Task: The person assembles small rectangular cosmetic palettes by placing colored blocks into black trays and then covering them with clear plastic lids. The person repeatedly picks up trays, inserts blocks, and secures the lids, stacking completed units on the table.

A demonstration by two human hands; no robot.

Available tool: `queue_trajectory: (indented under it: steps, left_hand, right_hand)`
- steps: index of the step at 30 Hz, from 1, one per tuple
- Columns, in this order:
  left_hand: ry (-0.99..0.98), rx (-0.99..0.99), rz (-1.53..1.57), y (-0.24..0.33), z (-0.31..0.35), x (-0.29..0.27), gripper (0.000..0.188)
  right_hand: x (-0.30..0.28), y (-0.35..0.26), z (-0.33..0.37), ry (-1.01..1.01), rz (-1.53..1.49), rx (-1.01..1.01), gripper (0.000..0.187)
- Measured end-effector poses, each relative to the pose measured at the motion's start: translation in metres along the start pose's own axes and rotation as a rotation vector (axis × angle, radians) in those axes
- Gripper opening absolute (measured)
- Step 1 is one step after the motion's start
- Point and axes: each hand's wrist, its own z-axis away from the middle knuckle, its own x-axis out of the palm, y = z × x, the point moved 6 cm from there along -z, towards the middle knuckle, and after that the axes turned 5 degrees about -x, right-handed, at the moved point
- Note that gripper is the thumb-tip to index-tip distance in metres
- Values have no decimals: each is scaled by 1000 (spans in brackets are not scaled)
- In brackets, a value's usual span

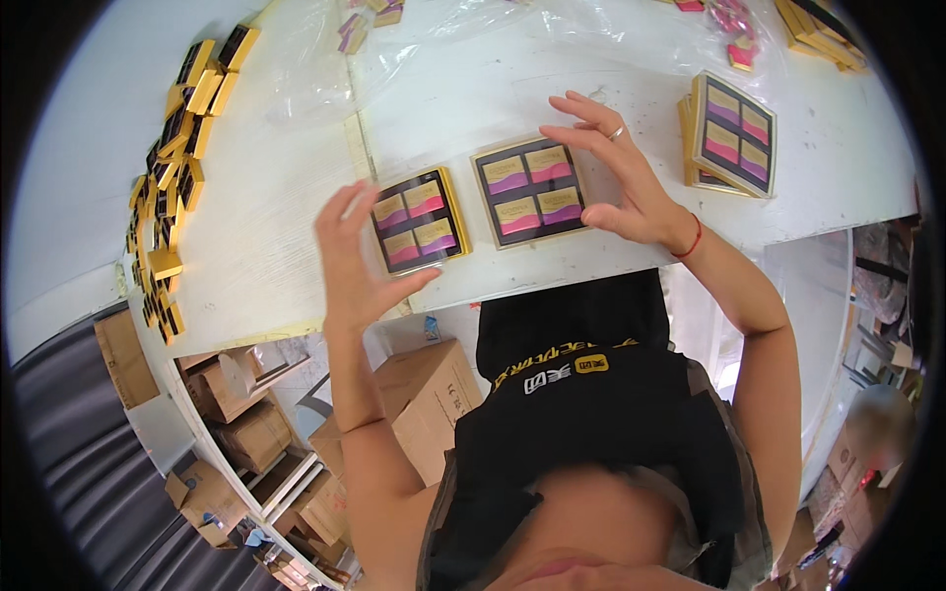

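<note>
**Both hands spread around two filled boxes at the table's near edge.**

Left hand [347,266]: fingers and thumb spread wide, around the left side of the left box [457,215]. Fingers by its upper left corner, thumb by its lower edge. Can't tell if skin touches box.

Right hand [631,187]: also spread, ring on one finger, red cord [693,239] at the wrist. Thumb sits at the right edge of the right box [533,191], index finger reaches past its top edge. Can't tell if it grips.

Both boxes lie face up on the white table [286,227], side by side with a narrow gap, both slightly turned. Each has a black insert with four packets [516,215], two by two, gold with purple or pink.

Further right: a stack of boxes [737,133], top one tilted, same four-packet layout showing. Far right corner: more gold boxes [800,39].

Far side: clear plastic [305,74] and loose pink packets [741,56]. Left: a long, uneven pile of gold-and-black boxes [175,133].

Below table level: cardboard boxes [443,394], some on a shelf at lower left.
</note>
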Motion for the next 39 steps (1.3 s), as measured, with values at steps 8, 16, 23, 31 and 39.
queue_trajectory:
  steps: [8,16,23,31,39]
  left_hand:
    - [-88,-72,-25,10,-3,36,103]
    - [-305,-108,-97,-1,-22,26,105]
    - [-347,-38,26,-5,-25,34,101]
    - [-297,-7,-138,-7,-9,39,101]
    - [-18,-51,216,-12,-10,63,93]
  right_hand:
    - [22,-8,-4,-213,248,2,85]
    - [21,-7,-3,-239,236,19,85]
    - [19,-9,-4,-215,246,-10,83]
    - [18,-10,-4,-199,249,-28,84]
    - [-14,-24,-20,259,62,47,82]
